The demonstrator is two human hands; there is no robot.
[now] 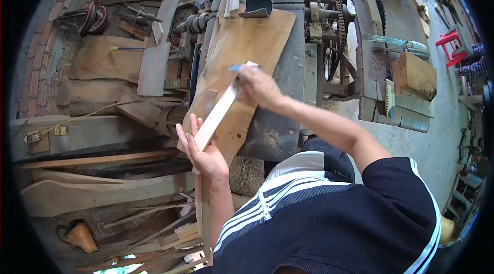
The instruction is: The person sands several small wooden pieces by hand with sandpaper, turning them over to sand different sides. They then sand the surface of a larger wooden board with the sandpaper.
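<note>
A pale, narrow wooden strip slants upward over a wide wooden board. My left hand is palm up under the strip's near end and holds it, with the fingertips showing past its left edge. Near the strip's far end, my right hand is closed and blurred by motion. A small blue object sticks out from its fingers, too smeared to name. The wide board lies beneath both hands on a dark metal machine table. At the board's far end rests a curved black piece.
Chain and gears stand right of the machine table. A thick wood block and a brush rest on the right bench. Planks and offcuts crowd the left floor. A red stool stands at far right.
</note>
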